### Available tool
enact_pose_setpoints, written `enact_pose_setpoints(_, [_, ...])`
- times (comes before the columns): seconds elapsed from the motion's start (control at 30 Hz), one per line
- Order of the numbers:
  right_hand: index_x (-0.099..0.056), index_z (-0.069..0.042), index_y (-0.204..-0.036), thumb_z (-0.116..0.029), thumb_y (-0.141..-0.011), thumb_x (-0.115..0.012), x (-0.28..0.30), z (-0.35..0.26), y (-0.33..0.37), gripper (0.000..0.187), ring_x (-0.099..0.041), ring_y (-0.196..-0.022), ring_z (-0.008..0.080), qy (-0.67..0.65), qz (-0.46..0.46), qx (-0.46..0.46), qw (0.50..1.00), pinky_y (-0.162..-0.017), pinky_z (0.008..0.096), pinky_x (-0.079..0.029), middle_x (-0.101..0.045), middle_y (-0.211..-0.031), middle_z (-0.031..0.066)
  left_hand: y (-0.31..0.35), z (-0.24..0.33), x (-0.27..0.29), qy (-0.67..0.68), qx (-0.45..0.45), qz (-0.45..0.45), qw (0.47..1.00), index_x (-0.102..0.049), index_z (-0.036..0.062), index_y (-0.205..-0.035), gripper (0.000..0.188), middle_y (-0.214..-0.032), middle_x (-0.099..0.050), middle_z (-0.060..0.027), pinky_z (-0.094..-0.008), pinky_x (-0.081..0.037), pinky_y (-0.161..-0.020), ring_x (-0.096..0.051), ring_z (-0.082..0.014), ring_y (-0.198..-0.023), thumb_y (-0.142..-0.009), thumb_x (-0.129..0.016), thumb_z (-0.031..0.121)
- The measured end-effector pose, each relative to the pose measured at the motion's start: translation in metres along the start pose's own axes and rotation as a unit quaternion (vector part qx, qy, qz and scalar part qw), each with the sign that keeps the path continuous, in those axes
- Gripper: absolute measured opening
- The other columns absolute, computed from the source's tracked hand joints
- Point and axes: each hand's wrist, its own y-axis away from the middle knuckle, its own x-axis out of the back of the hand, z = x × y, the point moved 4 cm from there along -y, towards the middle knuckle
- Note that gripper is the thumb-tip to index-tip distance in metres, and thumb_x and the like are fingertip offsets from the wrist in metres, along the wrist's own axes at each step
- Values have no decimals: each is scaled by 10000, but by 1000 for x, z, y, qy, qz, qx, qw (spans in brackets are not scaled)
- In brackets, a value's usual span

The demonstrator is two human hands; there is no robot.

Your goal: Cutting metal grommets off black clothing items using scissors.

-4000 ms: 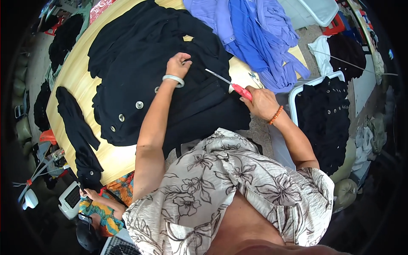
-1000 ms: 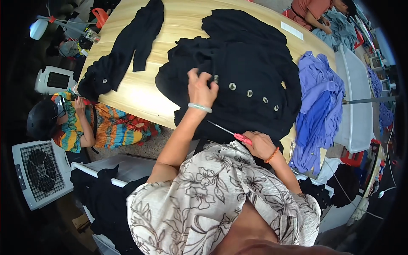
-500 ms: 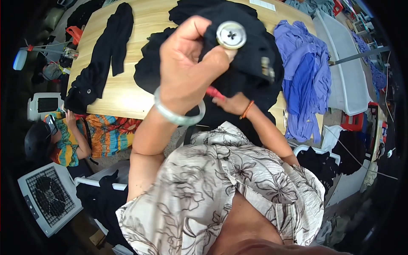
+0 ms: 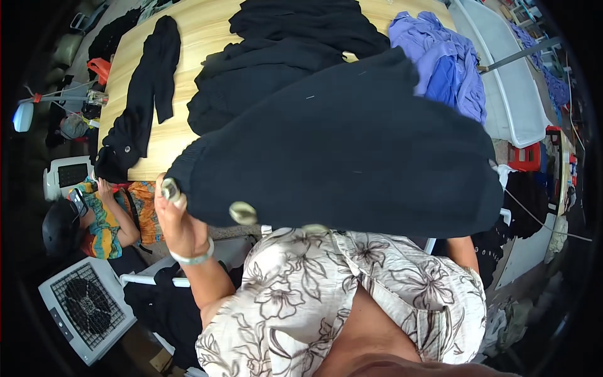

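Observation:
A black knit cardigan is spread up in front of me, with a ribbed hem at its left end and large pale buttons along its near edge. My left hand grips its lower left corner, the thumb beside a shiny button. The cardigan covers my right hand; only part of that forearm shows below its right end. A few short light threads lie on the black knit.
More black garments lie on the wooden table, with one narrow black piece at left. Purple shirts and a white bin are at right. Left of me, a person sits near a fan unit.
The cardigan has been lifted and stretched out toward me. My left hand moved down and left with its buttoned edge. My right hand and the red-handled tool it held are now hidden.

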Motion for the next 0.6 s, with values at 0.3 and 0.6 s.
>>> enact_pose_setpoints(0.3, [-607,-14,-913,-130,-784,-575,62,-51,-86,176,-671,-710,342,16,84,-140,986,-663,442,-519,-654,-699,171,-27,-194,277,-441,-23,112,890,-533,66,-739,159,-724,-537,47,-221,-406,-635,-457,-58,-670,-747,-687,24])
enact_pose_setpoints(0.6, [-641,-13,-920,-199,-903,-591,155,25,-45,194,-643,-671,394,124,235,-430,863,-578,474,-482,-629,-697,231,-67,-167,255,-449,159,-54,878,-620,-6,-1033,279,-890,-635,-46,-270,-482,-730,-580,-133,-795,-754,-611,7])
